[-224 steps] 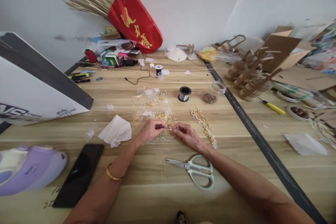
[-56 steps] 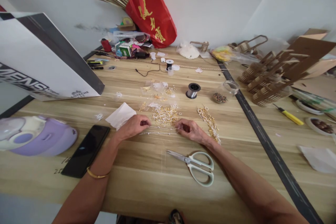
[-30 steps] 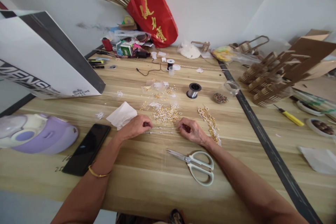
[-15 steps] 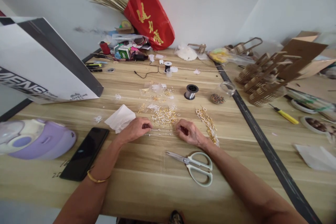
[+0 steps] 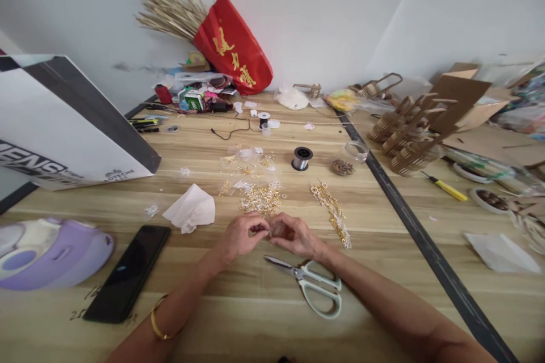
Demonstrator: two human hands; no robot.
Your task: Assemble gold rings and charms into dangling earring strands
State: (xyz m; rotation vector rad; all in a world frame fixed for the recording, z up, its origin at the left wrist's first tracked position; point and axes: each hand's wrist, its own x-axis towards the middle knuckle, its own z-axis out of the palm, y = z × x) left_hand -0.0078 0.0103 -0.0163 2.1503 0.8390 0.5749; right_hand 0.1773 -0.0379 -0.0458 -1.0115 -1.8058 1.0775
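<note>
Just in front of a pile of gold and clear beads (image 5: 260,198), my two hands meet fingertip to fingertip. My left hand (image 5: 242,233) is closed in a pinch, and so is my right hand (image 5: 297,236). Whatever sits between the fingertips is too small and too covered to make out. Scissors with pale green handles (image 5: 309,286) lie on the table below my right hand, blades pointing left. To the right of my right hand rest several gold and clear beaded strands (image 5: 331,212). A white tissue (image 5: 191,209) lies left of the beads.
Behind the beads stand a wire spool (image 5: 302,159) and a jar (image 5: 356,151) beside brown beads (image 5: 343,167). A black phone (image 5: 128,272), a purple device (image 5: 55,255) and a large box (image 5: 72,130) occupy the left. Small woven baskets (image 5: 409,147) and a yellow-handled tool (image 5: 449,188) are on the right.
My hands have come together from either side of a thin beaded strand lying on the table. That strand no longer shows there. The whole view has shifted slightly.
</note>
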